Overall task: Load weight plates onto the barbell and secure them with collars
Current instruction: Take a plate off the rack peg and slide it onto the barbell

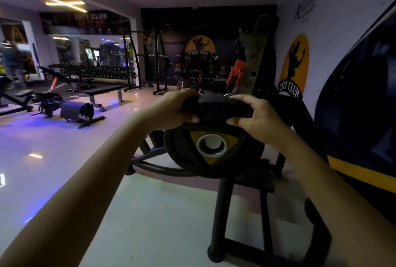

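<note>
A black weight plate [192, 157] with a yellow triangle around its steel-ringed centre hole stands upright in front of me. My left hand [177, 108] and my right hand [255, 116] both grip its top rim, thumbs underneath. Through the hole I see a dark round end, possibly a peg or sleeve; I cannot tell which. Behind the plate a larger dark plate [276, 103] sits beside a tall upright post [255, 58]. No collar is visible.
A black steel rack frame [220, 206] with legs stands under the plate on the pale floor. The wall with a yellow logo [296, 65] runs close on the right. Benches [102, 93], a dumbbell rack and squat stands fill the far left and back.
</note>
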`<action>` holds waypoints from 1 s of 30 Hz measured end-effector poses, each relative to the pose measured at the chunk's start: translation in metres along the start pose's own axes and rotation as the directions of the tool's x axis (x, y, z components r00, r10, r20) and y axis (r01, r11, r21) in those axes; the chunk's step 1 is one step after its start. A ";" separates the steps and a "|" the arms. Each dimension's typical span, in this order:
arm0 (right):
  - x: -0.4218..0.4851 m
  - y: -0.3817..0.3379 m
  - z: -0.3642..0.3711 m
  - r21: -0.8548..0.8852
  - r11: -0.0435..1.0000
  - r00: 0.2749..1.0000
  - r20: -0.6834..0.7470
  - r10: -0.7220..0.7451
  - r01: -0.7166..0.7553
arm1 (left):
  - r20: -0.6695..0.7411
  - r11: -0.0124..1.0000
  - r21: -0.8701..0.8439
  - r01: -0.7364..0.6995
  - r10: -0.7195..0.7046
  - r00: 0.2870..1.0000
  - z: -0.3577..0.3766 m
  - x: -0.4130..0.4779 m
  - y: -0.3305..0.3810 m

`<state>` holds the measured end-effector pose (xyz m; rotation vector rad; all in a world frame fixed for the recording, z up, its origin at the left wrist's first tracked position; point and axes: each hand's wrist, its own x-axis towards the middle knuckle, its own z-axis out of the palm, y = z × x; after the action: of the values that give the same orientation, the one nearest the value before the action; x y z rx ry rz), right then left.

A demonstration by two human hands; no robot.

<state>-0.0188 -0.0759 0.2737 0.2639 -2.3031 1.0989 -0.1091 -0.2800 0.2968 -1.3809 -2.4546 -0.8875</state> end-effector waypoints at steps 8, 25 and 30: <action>0.042 0.044 0.000 -0.019 0.997 0.996 -0.060 0.070 -0.071 | 0.057 0.998 -0.059 -0.036 0.039 0.998 0.011 0.061 -0.038; 0.180 0.236 0.012 -0.811 0.581 0.891 -0.309 -0.332 -0.064 | -0.489 0.927 0.356 -0.117 0.291 0.822 0.147 0.247 -0.150; 0.216 0.276 0.007 -0.847 0.526 0.879 -0.306 -0.366 -0.077 | -0.513 0.891 0.445 -0.095 0.340 0.788 0.165 0.294 -0.177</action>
<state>-0.3096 0.1102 0.2138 -0.1773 -2.0324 -0.1638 -0.3963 -0.0424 0.2194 -1.0248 -1.8189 -0.5873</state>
